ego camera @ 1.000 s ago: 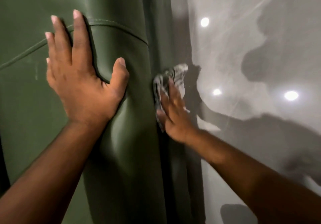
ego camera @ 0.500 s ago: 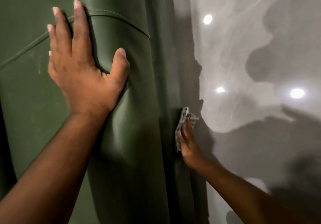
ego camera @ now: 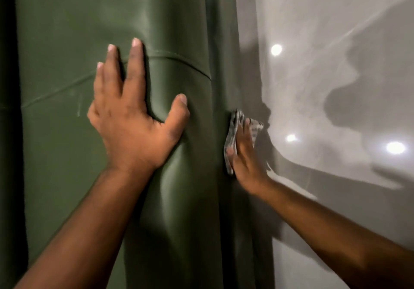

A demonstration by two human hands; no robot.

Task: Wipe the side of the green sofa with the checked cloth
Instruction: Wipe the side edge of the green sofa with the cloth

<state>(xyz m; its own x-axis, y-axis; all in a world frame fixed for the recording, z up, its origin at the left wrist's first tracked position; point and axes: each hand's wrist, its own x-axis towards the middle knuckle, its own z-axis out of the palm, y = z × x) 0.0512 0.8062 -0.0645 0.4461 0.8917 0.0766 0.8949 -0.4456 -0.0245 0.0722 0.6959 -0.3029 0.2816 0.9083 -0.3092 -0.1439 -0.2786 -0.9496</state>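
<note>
Against the green sofa (ego camera: 179, 30), right hand (ego camera: 245, 154) presses checked cloth (ego camera: 233, 131).

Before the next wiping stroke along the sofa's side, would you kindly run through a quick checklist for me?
1. Checked cloth under the right hand: ok.
2. Cloth pressed flat against the green sofa side: ok.
3. Left hand bracing the sofa, fingers spread: ok.
4. Cloth fully spread, not bunched: not ok, it looks crumpled.
5. Path along the side free of obstacles: ok.
6. Dirt remaining on the side panel: cannot tell, it is in shadow.
</note>
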